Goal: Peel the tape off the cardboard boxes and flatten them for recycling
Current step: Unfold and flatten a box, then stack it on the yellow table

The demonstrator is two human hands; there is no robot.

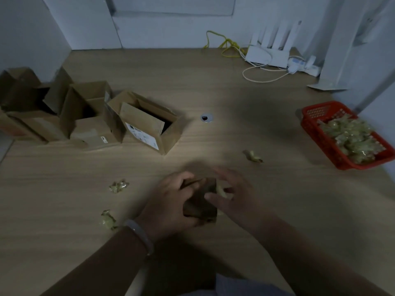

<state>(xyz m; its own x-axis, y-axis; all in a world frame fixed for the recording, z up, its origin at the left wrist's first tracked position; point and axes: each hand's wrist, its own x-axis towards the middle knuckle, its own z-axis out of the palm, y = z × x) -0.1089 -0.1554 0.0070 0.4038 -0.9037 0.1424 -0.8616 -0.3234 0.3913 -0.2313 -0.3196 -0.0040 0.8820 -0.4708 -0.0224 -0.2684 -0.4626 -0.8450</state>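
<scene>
A dim wood-grain worktop point(213, 86) is stretching back to a pale wall. Near its front edge, a small cardboard box point(199, 202) is being held just above it: the left hand point(171, 201) is gripping its left side with curled fingers, while the right hand point(233, 195) is touching its right side with fingers spread apart, blurred. Crumpled tape scraps point(118, 186) are lying around. At right, a red basket point(313, 124) is holding a heap of crumpled tape. At left, open cardboard boxes point(147, 122) are standing clustered, their insides dark.
</scene>
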